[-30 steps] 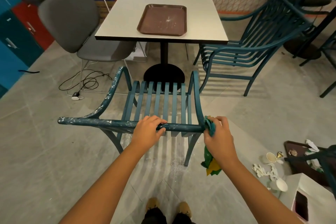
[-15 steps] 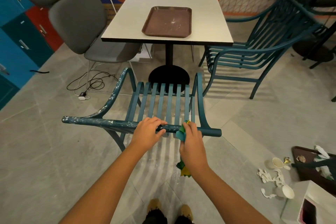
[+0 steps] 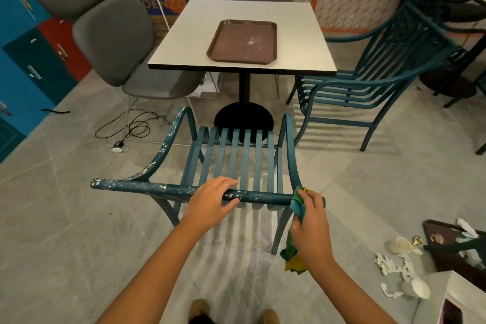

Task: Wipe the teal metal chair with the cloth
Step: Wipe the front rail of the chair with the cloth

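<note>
The teal metal chair (image 3: 231,158) stands right in front of me, its slatted seat facing the table. White specks cover its top back rail and its left armrest. My left hand (image 3: 214,198) grips the top rail near the middle. My right hand (image 3: 310,223) holds a green and yellow cloth (image 3: 298,205) wrapped around the right end of that rail. The cloth's loose tail hangs below my wrist.
A white table (image 3: 294,34) with a brown tray (image 3: 243,41) stands beyond the chair. Grey chairs (image 3: 115,39) are at the left, stacked teal chairs (image 3: 368,81) at the right. A black cable (image 3: 131,126) lies on the floor. Broken cups and litter (image 3: 402,263) lie at the lower right.
My right hand slid the cloth left along the rail toward my left hand, then back to the rail's right end. My left hand kept its grip.
</note>
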